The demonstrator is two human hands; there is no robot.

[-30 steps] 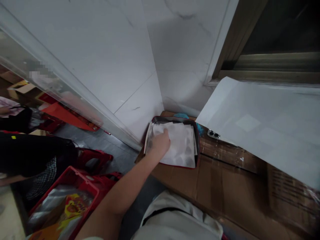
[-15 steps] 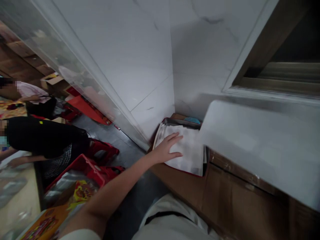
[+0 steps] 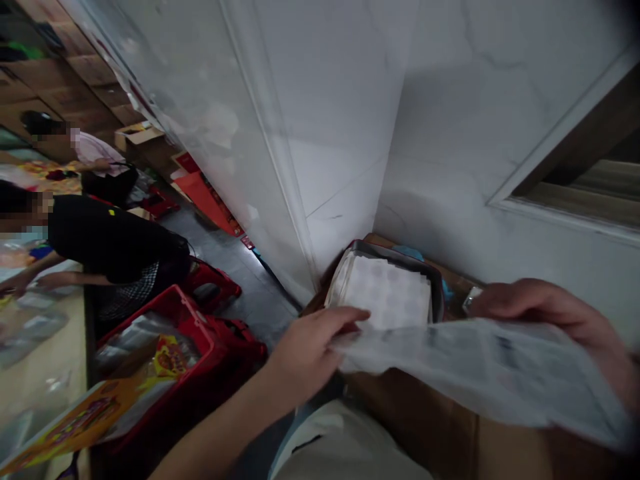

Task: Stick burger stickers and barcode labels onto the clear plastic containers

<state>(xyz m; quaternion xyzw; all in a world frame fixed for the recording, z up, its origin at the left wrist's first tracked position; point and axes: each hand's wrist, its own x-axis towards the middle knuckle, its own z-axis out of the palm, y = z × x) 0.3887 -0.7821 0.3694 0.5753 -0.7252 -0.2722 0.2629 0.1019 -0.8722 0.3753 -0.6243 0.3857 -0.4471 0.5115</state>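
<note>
My left hand (image 3: pixel 310 350) pinches the left edge of a thin white printed sheet (image 3: pixel 465 373), which is blurred by motion. My right hand (image 3: pixel 545 313) lies along the sheet's far right edge, fingers bent around it. The sheet hangs in the air above a brown cardboard box (image 3: pixel 415 420). Behind it, in the corner, a dark tray with a red rim (image 3: pixel 436 283) holds a stack of similar white sheets (image 3: pixel 385 293).
White marble wall panels (image 3: pixel 325 120) meet in the corner, with a window frame (image 3: pixel 565 173) at right. A red crate (image 3: pixel 175 347) of packaged goods stands on the floor at left. Two other people bend over goods at far left.
My left hand has lifted a sheet off the stack in the tray and pulled it toward me. My right hand has come into view and taken its other edge. The view has swung left.
</note>
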